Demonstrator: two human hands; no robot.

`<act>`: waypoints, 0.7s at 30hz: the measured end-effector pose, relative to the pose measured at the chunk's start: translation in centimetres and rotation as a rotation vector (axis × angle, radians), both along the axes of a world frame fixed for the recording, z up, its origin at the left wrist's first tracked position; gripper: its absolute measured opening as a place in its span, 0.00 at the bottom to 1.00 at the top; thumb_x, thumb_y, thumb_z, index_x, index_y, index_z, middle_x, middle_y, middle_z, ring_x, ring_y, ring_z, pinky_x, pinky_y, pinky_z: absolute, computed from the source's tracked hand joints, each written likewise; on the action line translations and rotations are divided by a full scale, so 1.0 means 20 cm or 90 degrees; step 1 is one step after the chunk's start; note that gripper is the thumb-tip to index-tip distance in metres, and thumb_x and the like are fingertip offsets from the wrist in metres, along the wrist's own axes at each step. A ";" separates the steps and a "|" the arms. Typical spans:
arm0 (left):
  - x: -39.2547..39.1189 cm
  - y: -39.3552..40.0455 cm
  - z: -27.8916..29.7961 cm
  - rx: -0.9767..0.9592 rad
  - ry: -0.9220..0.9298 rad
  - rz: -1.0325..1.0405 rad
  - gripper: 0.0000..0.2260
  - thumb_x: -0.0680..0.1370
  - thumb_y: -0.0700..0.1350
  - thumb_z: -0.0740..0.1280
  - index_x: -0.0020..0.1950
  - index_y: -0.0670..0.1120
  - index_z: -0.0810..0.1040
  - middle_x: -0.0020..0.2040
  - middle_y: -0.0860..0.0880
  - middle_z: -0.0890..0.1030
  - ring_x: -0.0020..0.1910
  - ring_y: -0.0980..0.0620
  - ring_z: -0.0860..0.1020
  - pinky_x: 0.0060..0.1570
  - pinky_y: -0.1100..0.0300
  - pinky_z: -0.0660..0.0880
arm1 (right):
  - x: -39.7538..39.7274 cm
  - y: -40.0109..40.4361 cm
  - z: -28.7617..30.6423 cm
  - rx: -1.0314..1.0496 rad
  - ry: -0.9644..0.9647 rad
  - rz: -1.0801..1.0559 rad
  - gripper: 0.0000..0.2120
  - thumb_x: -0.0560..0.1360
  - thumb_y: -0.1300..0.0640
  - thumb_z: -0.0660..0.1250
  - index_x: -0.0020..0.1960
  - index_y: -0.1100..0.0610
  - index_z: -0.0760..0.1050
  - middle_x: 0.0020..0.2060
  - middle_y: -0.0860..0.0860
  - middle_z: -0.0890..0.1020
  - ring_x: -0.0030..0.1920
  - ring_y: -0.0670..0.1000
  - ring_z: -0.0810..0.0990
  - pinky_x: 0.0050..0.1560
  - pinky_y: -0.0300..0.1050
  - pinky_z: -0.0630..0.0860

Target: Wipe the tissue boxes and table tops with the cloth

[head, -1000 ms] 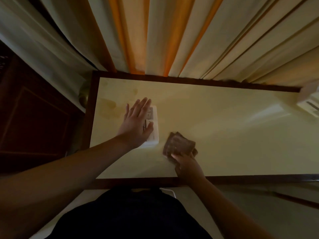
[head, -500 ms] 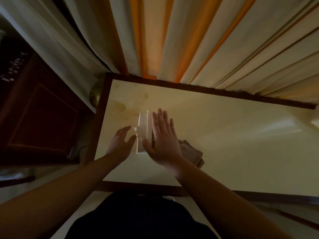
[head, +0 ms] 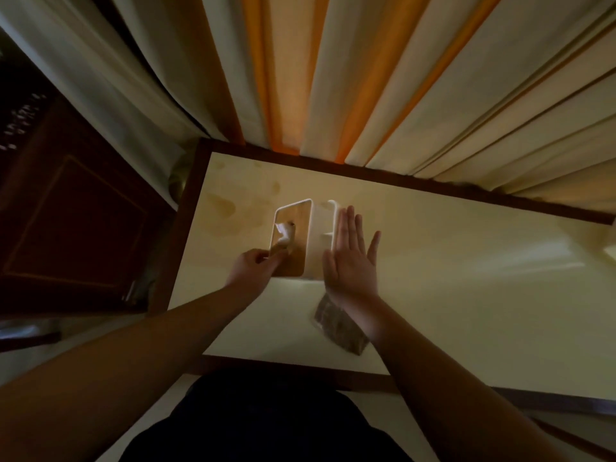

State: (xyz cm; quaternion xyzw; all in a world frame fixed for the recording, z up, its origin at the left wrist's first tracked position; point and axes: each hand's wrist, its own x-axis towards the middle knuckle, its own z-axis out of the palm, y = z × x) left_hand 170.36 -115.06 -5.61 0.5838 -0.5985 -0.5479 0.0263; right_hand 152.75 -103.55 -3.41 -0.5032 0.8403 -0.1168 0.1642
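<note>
White plastic tissue box (head: 311, 240) sits tipped on its side at the left part of the cream tabletop (head: 466, 295), wooden lid face turned left, a tuft of tissue (head: 283, 233) poking from the slot; left hand (head: 253, 270) has fingers curled at the lower lid edge, seems to pinch it, exact contact hard to tell in the dim light; right hand (head: 351, 261) flat, fingers straight, palm pressed against the box's right side, bracing it; brown folded cloth (head: 340, 323) lies loose on the tabletop just below the right wrist, neither hand holds it; judgement: box looks light, hollow and rigid, smooth plastic likely slippery and prone to skid on the glossy top, so steady it by the long side walls or rim, not by the tissue, which would tear or pull out; lid may be loose, keep it pressed; cloth soft and limp, take it by bunching from above; brownish stains (head: 221, 208) show on the tabletop left of the box; curtains (head: 366, 78) hang behind
</note>
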 end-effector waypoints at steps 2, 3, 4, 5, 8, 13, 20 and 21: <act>-0.08 -0.02 0.04 -0.042 -0.004 0.007 0.20 0.77 0.65 0.69 0.52 0.49 0.86 0.46 0.51 0.86 0.47 0.51 0.82 0.41 0.58 0.74 | -0.10 0.00 -0.01 0.011 0.006 -0.023 0.37 0.80 0.46 0.40 0.86 0.55 0.34 0.86 0.52 0.39 0.85 0.51 0.35 0.83 0.63 0.34; -0.12 -0.03 0.05 -0.057 -0.004 0.004 0.20 0.77 0.64 0.70 0.50 0.49 0.86 0.44 0.51 0.85 0.45 0.52 0.82 0.39 0.58 0.73 | -0.15 -0.01 -0.02 0.017 0.012 -0.036 0.37 0.79 0.46 0.39 0.86 0.55 0.34 0.86 0.51 0.40 0.85 0.50 0.36 0.83 0.62 0.33; -0.17 -0.04 0.07 -0.072 -0.006 0.001 0.18 0.78 0.63 0.70 0.51 0.48 0.86 0.44 0.51 0.85 0.45 0.52 0.82 0.40 0.58 0.74 | -0.20 -0.02 -0.03 0.024 0.019 -0.048 0.37 0.80 0.46 0.39 0.86 0.55 0.35 0.86 0.51 0.40 0.85 0.50 0.37 0.83 0.61 0.32; -0.22 -0.05 0.09 -0.088 -0.008 -0.002 0.16 0.78 0.60 0.70 0.52 0.48 0.86 0.45 0.51 0.85 0.46 0.51 0.82 0.42 0.57 0.75 | -0.26 -0.02 -0.05 0.032 0.024 -0.057 0.36 0.81 0.47 0.41 0.86 0.55 0.36 0.86 0.51 0.41 0.85 0.50 0.37 0.83 0.60 0.32; -0.36 -0.07 0.14 -0.123 -0.011 -0.006 0.12 0.77 0.55 0.72 0.53 0.49 0.85 0.46 0.51 0.84 0.46 0.51 0.81 0.41 0.58 0.73 | -0.41 -0.04 -0.12 0.093 0.035 -0.079 0.34 0.85 0.49 0.46 0.86 0.56 0.38 0.86 0.51 0.42 0.85 0.50 0.39 0.83 0.61 0.34; -0.51 -0.01 0.19 -0.167 -0.012 -0.033 0.12 0.76 0.54 0.72 0.54 0.49 0.86 0.46 0.52 0.85 0.46 0.51 0.82 0.38 0.61 0.71 | -0.53 0.01 -0.22 0.179 0.020 -0.114 0.31 0.87 0.50 0.45 0.86 0.57 0.38 0.86 0.51 0.42 0.86 0.51 0.40 0.83 0.60 0.34; -0.53 0.08 0.19 -0.146 0.005 -0.038 0.22 0.79 0.56 0.70 0.71 0.50 0.78 0.66 0.51 0.82 0.60 0.51 0.80 0.51 0.60 0.71 | -0.57 0.14 -0.25 0.069 -0.138 -0.133 0.33 0.88 0.43 0.50 0.87 0.57 0.45 0.87 0.53 0.48 0.86 0.55 0.48 0.84 0.60 0.51; -0.51 0.10 0.19 -0.138 0.014 -0.028 0.24 0.79 0.56 0.69 0.73 0.50 0.76 0.68 0.52 0.80 0.62 0.51 0.79 0.52 0.60 0.72 | -0.54 0.18 -0.23 0.017 -0.145 -0.136 0.34 0.88 0.41 0.50 0.87 0.57 0.46 0.86 0.54 0.49 0.86 0.56 0.50 0.84 0.60 0.54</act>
